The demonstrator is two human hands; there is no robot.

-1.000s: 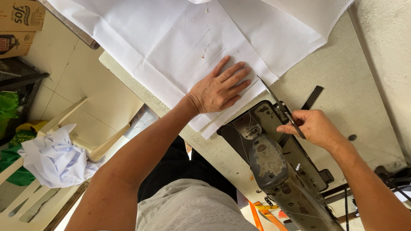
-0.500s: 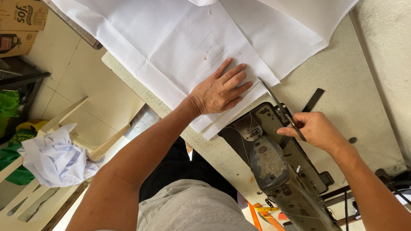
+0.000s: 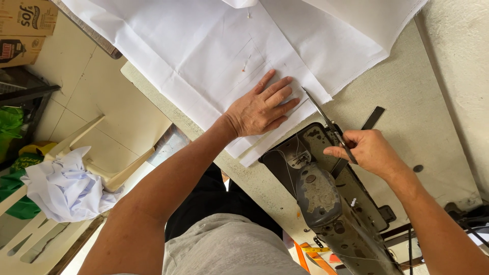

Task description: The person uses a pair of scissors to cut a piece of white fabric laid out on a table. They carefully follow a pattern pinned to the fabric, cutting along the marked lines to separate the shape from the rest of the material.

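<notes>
1. Head view, centre of frame: the left hand (image 3: 262, 107) is laid flat, fingers spread, palm down on a sheet of white woven fabric (image 3: 204, 56); nothing is gripped, the cloth is only pressed.
2. White woven fabric: spread over the upper half of the frame on a pale beige worktable (image 3: 423, 107). Faint drawn lines and a small red mark are seen on it just above the left hand. Its folded lower edge is touched by the head of the machine.
3. Right hand (image 3: 369, 150), right of centre: closed around a pair of slim metal scissors (image 3: 323, 114). The blades are pointed toward the upper left, the tips being at the edge of the fabric, just beside the left fingertips.
4. Worn grey-green metal sewing machine (image 3: 321, 191): set in the lower centre and running to the lower right, under and beside the right hand. Thin thread is seen near its needle area.
5. Flat dark metal strip (image 3: 371, 118): laid on the table just above the right hand.
6. Crumpled white cloth (image 3: 63, 186): heaped on a cream plastic chair (image 3: 109, 175), lower left of frame, well apart from the table.
7. Brown cardboard boxes (image 3: 25, 28): upper left corner, on the tiled floor.
</notes>
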